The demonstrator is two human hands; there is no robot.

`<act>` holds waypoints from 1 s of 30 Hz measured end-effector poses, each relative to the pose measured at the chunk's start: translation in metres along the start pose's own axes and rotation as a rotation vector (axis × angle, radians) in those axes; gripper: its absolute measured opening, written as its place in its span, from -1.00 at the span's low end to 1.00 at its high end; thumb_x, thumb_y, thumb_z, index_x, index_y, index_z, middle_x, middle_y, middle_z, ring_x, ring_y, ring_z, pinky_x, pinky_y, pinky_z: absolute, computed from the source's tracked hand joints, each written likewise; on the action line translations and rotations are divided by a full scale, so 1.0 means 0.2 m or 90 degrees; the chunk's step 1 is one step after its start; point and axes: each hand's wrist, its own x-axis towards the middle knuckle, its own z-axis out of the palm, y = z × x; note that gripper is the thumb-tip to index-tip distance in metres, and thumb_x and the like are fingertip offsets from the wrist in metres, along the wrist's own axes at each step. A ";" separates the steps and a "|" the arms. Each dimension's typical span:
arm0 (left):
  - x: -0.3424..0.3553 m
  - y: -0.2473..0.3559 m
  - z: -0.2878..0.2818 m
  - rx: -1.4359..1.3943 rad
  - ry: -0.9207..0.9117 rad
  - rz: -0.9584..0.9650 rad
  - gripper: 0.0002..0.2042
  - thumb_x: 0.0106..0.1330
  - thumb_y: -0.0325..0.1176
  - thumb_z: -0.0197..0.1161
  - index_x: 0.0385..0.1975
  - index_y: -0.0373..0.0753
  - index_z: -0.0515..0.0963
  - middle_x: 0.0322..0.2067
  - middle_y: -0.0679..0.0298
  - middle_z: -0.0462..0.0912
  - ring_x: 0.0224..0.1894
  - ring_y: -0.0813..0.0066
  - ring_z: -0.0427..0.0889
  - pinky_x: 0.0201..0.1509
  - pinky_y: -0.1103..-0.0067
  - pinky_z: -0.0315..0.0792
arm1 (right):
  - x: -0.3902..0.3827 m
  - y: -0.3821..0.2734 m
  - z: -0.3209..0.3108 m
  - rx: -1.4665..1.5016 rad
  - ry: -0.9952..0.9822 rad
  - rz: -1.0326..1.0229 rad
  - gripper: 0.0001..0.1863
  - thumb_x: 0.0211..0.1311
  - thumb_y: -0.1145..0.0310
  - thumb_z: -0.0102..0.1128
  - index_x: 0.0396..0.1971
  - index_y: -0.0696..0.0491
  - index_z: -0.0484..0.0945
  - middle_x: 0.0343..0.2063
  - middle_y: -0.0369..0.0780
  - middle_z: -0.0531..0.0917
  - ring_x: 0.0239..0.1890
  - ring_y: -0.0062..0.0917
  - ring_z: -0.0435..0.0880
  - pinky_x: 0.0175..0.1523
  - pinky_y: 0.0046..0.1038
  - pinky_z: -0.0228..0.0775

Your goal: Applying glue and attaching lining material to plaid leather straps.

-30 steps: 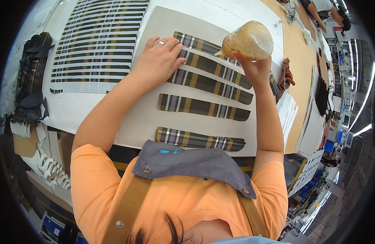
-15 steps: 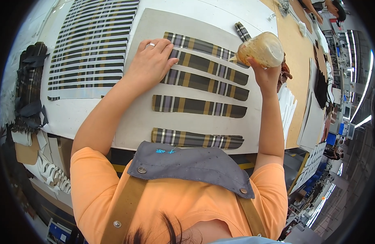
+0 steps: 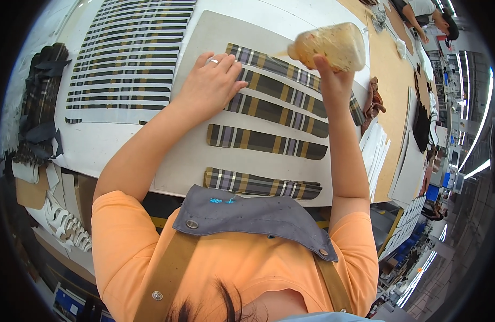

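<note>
My right hand (image 3: 336,83) grips a cloudy squeeze bottle (image 3: 333,45) with brownish stains, tilted so its narrow tip points left, close to the topmost plaid strip (image 3: 274,65). Whether the tip touches the cloth I cannot tell. My left hand (image 3: 212,83), wearing a ring, lies with fingers stretched out at the left ends of the upper strips. Below are a second plaid strip (image 3: 282,91), a third (image 3: 279,116) and a fourth (image 3: 266,141), spread apart on a grey board (image 3: 183,150). Nearest me lies another plaid piece (image 3: 263,183), seemingly layered.
Many narrow plaid strips (image 3: 124,64) lie in rows at the left. Dark plaid bundles (image 3: 43,91) hang beyond them. On the right are white strips (image 3: 373,153), a brown crumpled cloth (image 3: 374,99) and a tan board (image 3: 395,107). Another person (image 3: 427,19) is at the far right.
The bottle in my right hand has moved up and left, its tip going from the top strip's right end toward its middle. My left hand stays at the strips' left ends.
</note>
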 end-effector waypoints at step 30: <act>0.01 -0.03 0.00 -0.042 0.000 0.006 -0.66 0.36 -0.16 0.06 -0.05 -0.29 0.45 -0.02 0.13 0.54 0.05 0.23 0.50 0.19 0.41 0.27 | 0.04 0.07 -0.09 -0.239 -0.074 -0.081 -0.50 -0.06 0.32 0.49 -0.10 0.15 0.50 -0.20 -0.19 0.64 -0.14 -0.47 0.63 -0.04 -0.46 0.45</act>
